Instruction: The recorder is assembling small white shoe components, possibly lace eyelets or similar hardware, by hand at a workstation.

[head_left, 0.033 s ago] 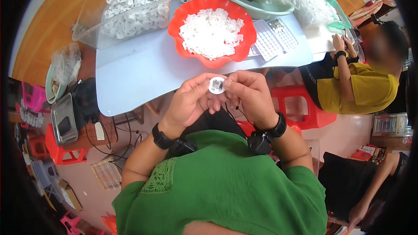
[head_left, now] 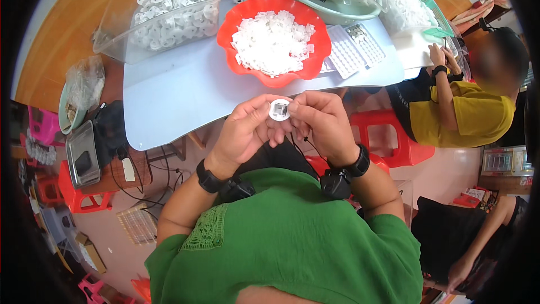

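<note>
A small round white plastic piece with dark metallic parts in its middle is held up between my two hands, just off the table's front edge. My left hand pinches its left rim with thumb and forefinger. At the right rim, the thumb and fingertips of my right hand close on the same piece and cover part of it. Beyond my hands stands a red wavy-rimmed bowl, heaped with small white plastic parts.
On the pale blue table stand a clear bin of white ring-like parts and white trays. A person in a yellow shirt works at the right, near a red stool. Another person's arm hangs at the lower right.
</note>
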Available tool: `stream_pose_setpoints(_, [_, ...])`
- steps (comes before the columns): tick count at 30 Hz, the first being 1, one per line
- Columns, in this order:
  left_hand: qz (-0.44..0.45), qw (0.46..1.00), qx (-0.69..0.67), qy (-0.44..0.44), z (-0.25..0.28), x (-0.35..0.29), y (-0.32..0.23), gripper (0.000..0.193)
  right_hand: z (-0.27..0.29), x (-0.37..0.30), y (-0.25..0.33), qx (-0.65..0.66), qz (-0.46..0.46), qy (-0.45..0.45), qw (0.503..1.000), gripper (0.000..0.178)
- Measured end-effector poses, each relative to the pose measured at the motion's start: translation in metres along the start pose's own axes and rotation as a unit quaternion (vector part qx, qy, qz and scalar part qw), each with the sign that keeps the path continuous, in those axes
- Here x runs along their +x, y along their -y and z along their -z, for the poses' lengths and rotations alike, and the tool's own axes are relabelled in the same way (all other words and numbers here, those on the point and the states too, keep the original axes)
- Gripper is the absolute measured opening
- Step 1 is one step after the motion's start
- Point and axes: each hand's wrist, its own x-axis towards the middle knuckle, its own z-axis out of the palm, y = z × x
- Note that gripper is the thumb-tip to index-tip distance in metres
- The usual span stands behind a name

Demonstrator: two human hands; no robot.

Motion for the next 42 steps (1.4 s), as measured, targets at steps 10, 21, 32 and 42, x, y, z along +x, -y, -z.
stream_pose_setpoints(10, [-0.003, 0.999, 0.009, -0.053, 0.000, 0.000, 0.002, 0.038, 0.002, 0.004, -0.005, 0.122, -0.076, 0.011, 0.990, 0.014])
stream_pose_setpoints(21, [-0.015, 0.997, 0.031, -0.066, -0.001, -0.003, 0.002, 0.036, 0.005, 0.004, -0.016, 0.155, -0.077, 0.017, 0.985, 0.014])
stream_pose_setpoints(32, [-0.036, 0.996, 0.044, -0.067, -0.003, -0.005, 0.001, 0.039, -0.004, -0.010, -0.014, -0.184, 0.143, -0.019, 0.972, 0.011])
stream_pose_setpoints(42, [-0.043, 0.996, 0.073, -0.038, -0.005, -0.007, 0.001, 0.040, -0.004, -0.013, -0.013, -0.232, 0.231, -0.022, 0.945, 0.009])
